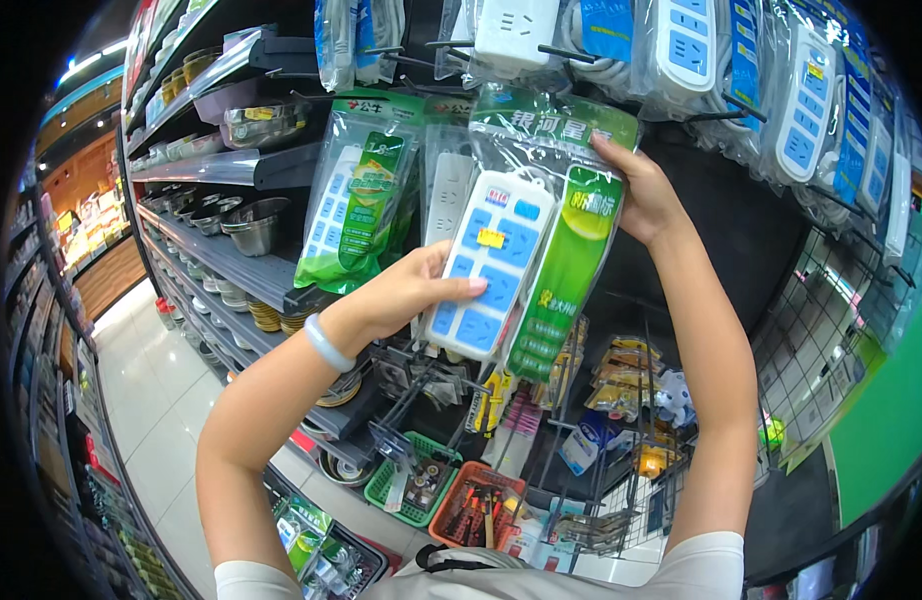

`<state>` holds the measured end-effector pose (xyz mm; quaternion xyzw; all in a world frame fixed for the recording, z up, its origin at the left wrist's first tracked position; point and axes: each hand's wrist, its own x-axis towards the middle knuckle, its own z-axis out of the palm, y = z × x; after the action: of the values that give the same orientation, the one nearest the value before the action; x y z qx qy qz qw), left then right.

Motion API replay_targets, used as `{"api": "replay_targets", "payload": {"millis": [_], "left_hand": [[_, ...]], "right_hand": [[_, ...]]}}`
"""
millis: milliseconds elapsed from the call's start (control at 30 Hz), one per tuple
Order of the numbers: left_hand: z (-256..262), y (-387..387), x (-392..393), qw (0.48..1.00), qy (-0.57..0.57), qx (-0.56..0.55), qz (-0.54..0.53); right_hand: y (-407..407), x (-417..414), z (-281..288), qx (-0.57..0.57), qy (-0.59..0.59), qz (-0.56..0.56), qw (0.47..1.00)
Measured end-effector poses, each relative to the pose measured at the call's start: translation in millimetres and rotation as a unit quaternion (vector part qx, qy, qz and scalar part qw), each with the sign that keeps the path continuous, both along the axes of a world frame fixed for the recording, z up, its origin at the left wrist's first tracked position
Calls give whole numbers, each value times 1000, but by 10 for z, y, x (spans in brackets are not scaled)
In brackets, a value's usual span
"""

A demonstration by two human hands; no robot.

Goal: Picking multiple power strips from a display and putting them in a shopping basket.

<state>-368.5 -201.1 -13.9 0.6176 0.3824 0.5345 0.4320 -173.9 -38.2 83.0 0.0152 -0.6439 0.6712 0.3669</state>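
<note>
A white power strip (498, 262) with blue sockets sits in a clear bag with a green printed card (562, 277), held up before me. My left hand (423, 289) grips the strip's lower left side, thumb across its front. At the bag's upper right, my right hand (645, 184) pinches the green header (555, 124); its other fingers are hidden behind. Just to the left hangs another bagged power strip (360, 199) with green packaging. A grey-white strip (450, 195) is partly covered behind the held pack.
More bagged power strips (806, 105) hang on metal hooks along the top and right. Steel bowls (255, 225) fill shelves at left. Below stand a green basket (375, 487), an orange basket (438, 521) with tools, and a dark basket (371, 559) of packs. Bare hooks project below the held pack.
</note>
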Motion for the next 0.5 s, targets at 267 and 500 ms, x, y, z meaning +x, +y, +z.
{"api": "replay_targets", "payload": {"millis": [267,500], "left_hand": [[151,-730,4,999,-40,1,25],[-215,-1265,-109,996,-57,-13,70]], "right_hand": [[-588,-43,60,22,34,19,999],[-959,-280,-383,-53,11,-21,998]]}}
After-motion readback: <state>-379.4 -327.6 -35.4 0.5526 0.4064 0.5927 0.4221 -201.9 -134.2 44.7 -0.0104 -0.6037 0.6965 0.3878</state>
